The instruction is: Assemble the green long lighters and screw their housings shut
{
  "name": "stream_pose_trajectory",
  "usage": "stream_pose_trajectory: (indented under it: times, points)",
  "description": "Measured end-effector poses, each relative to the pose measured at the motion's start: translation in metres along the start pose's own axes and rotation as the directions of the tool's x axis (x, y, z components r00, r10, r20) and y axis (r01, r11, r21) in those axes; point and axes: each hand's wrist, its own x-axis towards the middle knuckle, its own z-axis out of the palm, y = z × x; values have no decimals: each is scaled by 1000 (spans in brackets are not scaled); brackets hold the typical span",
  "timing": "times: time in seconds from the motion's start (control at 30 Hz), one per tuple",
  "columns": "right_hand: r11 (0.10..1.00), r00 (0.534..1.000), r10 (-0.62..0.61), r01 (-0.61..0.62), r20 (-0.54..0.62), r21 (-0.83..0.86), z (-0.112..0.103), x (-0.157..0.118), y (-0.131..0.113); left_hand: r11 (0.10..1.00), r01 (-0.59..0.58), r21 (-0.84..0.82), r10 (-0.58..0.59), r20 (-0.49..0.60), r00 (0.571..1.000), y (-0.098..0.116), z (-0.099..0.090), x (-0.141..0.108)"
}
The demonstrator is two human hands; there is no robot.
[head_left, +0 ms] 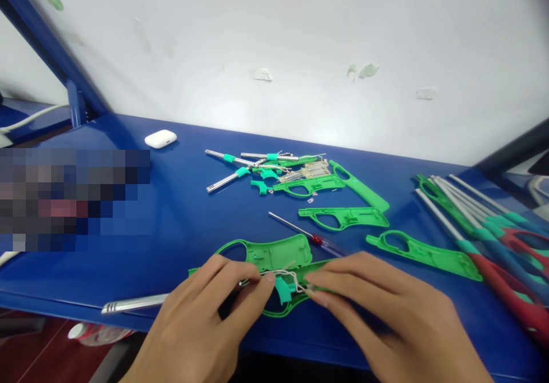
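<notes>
My left hand [201, 308] grips the left part of an open green lighter casing half [278, 313], its thumb and forefinger pinched by the white wires [283, 271]. A silver metal tube [135, 303] sticks out to the left from under that hand. Inside the casing sits a teal trigger [283, 290]. My right hand [386, 308] has thumb and forefinger pinched at the right end of the wires; the small part between the fingertips is mostly hidden. Just beyond both hands lies another green casing half [278, 252], inner side up.
Behind the hands lie a red-handled screwdriver [316, 238], loose casing halves [347, 217] and a pile of metal tubes [229, 181] and clear igniter parts [315, 169]. Several long-necked lighters [484, 251] lie right. A white earbud case [160, 138] sits back left, before a white wall.
</notes>
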Motion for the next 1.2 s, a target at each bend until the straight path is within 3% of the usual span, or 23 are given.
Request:
stream_pose_trajectory:
  times: [0.33,0.5,0.73,0.93,1.2]
  points:
    - [995,997,-74,72,-31,-67,10,-18,5,998,-55,-16,56,65,996,1,-10,1]
    - [979,994,-98,106,52,-174,14,-17,-1,999,23,-49,-24,-10,1000,16,-15,4]
    - [968,985,-106,133,135,-212,16,-13,-2,994,-59,95,66,-76,995,19,-10,7]
    - [995,985,-30,45,169,-86,15,-19,2,998,-69,-15,69,40,997,11,-13,12]
    - [999,983,-27,34,179,-38,9,-18,5,997,-76,-13,77,130,988,10,-12,11]
